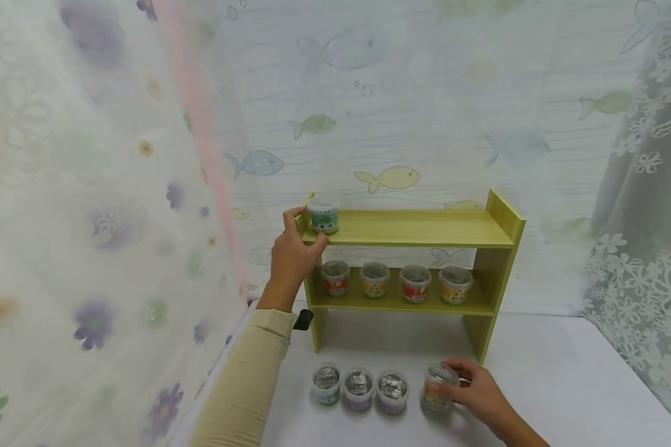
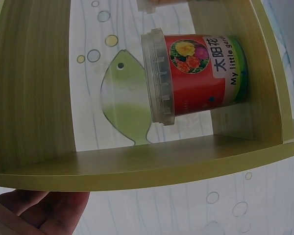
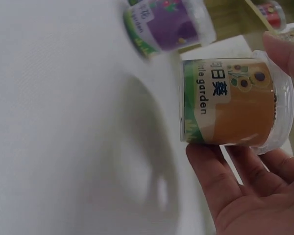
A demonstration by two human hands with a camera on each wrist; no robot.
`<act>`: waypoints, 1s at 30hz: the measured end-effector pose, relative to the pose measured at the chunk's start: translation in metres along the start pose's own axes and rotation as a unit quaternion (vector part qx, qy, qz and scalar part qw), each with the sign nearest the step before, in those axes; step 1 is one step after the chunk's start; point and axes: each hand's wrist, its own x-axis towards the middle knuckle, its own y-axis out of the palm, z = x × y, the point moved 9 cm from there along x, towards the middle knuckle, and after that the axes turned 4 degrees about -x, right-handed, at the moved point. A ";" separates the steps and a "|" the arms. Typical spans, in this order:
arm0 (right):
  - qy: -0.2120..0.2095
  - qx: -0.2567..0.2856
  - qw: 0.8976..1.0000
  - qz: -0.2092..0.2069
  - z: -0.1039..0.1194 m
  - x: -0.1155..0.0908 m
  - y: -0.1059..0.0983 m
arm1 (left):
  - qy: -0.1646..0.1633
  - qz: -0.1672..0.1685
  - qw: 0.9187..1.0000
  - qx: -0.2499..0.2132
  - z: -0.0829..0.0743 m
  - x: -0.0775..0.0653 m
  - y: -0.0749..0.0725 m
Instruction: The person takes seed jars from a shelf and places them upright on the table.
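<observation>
My left hand (image 1: 297, 248) grips the left end of a yellow-green wooden shelf (image 1: 414, 226). Its thumb is at the front edge, beside the base of a teal-labelled tub (image 1: 324, 215) on the top board. The left wrist view shows that hand's fingers (image 2: 54, 210) outside the side panel. Low at the right, my right hand (image 1: 475, 391) holds a clear-lidded tub with an orange sunflower label (image 3: 240, 103), thumb on one side and fingers on the other. A shadow lies on the white surface beside it. Three tubs (image 1: 359, 389) stand in a row to its left, silvery on top.
The middle board carries several tubs with red and orange labels, including a red one (image 1: 336, 277) at the left and an orange one (image 1: 455, 285) at the right. A fish-patterned curtain (image 1: 425, 93) hangs behind, and a flowered curtain (image 1: 89, 248) closes the left side.
</observation>
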 end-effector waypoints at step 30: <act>-0.042 -0.046 0.998 0.026 -0.006 0.000 0.027 | -0.006 0.002 1.000 -0.002 0.000 -0.002 -0.002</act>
